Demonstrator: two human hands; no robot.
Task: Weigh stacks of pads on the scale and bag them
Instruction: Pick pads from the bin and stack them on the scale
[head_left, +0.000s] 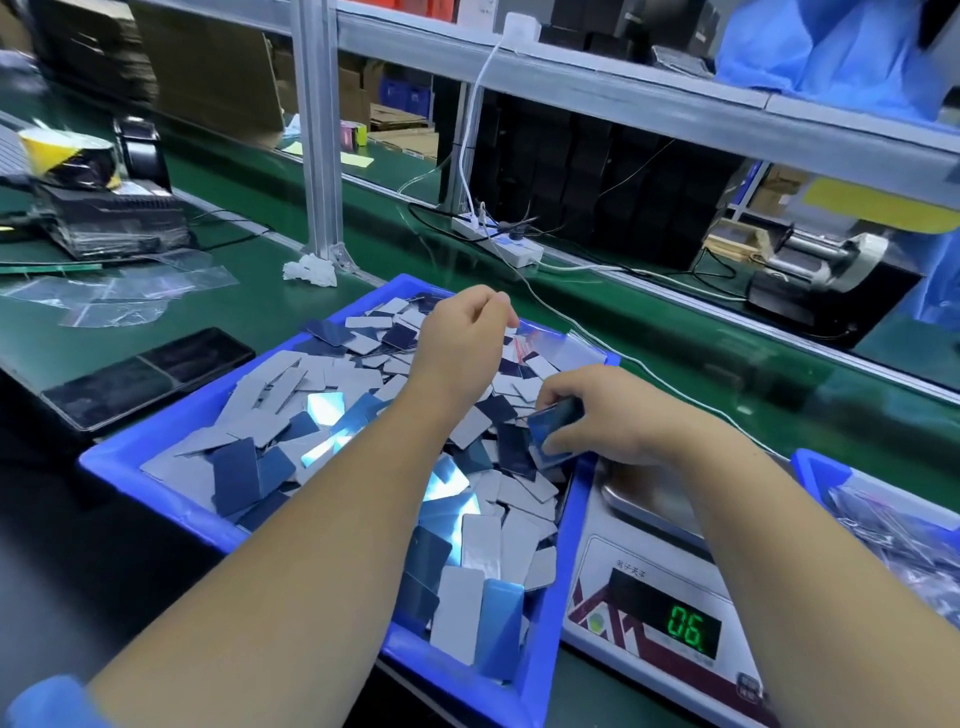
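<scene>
The green counter (291, 291) carries a blue tray (156, 441) heaped with loose grey and blue pads (291, 415). Just right of the tray stands the scale (660, 597), its steel pan bare and its green display lit. Over the tray's right edge, the right hand (613, 415) grips a small stack of pads (556, 426). At the tray's far side, the left hand (462, 338), fingers curled, pinches a clear zip bag (556, 345).

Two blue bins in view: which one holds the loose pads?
The big blue bin left of the scale; the bin at the right edge holds filled clear bags instead.
</scene>
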